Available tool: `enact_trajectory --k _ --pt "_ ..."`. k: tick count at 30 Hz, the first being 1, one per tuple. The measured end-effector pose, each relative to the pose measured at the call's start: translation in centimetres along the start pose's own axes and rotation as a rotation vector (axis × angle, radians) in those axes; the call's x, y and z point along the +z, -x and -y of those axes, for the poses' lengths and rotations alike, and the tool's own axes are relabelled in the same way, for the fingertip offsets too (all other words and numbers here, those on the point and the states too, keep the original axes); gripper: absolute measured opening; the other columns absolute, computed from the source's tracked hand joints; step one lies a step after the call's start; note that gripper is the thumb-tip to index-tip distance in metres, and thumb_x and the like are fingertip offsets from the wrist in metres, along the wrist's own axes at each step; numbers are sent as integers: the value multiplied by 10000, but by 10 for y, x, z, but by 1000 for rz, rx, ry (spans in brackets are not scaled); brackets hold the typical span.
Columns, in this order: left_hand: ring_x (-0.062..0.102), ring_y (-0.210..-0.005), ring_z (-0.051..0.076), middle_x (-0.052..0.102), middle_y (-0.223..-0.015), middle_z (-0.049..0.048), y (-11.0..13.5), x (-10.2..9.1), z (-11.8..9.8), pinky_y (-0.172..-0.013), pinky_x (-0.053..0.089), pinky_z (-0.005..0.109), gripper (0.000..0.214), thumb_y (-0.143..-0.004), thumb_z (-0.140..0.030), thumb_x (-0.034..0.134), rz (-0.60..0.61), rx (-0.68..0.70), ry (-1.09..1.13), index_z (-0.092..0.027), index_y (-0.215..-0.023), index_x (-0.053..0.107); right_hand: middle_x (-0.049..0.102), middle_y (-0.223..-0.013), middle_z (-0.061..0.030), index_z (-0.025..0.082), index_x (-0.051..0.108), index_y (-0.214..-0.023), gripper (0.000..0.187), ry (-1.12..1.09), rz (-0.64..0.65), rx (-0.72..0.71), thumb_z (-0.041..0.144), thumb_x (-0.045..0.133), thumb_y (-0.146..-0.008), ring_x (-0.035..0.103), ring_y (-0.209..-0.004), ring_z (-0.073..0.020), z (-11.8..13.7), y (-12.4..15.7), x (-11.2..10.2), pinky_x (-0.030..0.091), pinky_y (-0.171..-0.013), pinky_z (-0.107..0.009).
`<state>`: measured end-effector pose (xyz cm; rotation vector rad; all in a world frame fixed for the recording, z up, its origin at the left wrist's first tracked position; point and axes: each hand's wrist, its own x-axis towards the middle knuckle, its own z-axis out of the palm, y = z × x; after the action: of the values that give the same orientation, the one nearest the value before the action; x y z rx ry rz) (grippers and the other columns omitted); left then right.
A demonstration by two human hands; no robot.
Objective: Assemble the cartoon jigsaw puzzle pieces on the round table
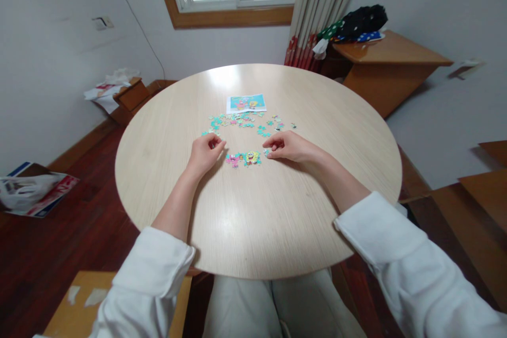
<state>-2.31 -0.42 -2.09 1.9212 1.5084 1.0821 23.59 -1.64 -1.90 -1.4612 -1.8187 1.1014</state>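
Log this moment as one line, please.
left hand: curled beside joined pieces | right hand: fingertips at their edge | loose pieces, picture sheet beyond

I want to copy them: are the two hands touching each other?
Apart. The head view shows joined puzzle pieces between the left hand and the right hand.

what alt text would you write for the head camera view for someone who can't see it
A person's left hand and right hand rest on a round wooden table either side of a small joined puzzle section, pink and yellow. Loose teal pieces and a picture sheet lie beyond it.
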Motion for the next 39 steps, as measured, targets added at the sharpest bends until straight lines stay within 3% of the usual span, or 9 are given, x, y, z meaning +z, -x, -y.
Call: enact_trajectory --k 10,18,24,39 --pt "416 -572 109 482 -564 -35 -1 1 2 -602 325 268 164 -739 -260 597 3 12 -21 -167 -613 548 577 -645 6 135 723 -797 225 12 19 -17 233 777 -601 502 -620 -114 -3 -1 -1 406 -598 -269" --pt "415 -572 110 478 -562 -33 0 -1 0 -603 328 269 167 -731 -284 586 21 12 -21 -176 -615 532 541 -615 39 165 630 -738 242 -69 21 -18 215 787 -560 493 -601 -99 0 0 -1 412 -585 -252" --pt "418 -573 112 480 -571 -30 0 0 1 -605 334 275 169 -732 -283 587 31 18 -9 -180 -614 526 570 -615 21 171 595 -739 201 -168 -76 -39 261 752 -649 535 -597 -108 2 2 5 442 -596 -258" --pt "434 -562 106 518 -575 -24 5 1 -8 -550 340 259 153 -655 -233 718 226 32 11 -171 -613 585 586 -597 15 153 641 -800 122 -121 -133 -42 218 705 -719 533 -548 -104 0 -3 6 428 -573 -254"
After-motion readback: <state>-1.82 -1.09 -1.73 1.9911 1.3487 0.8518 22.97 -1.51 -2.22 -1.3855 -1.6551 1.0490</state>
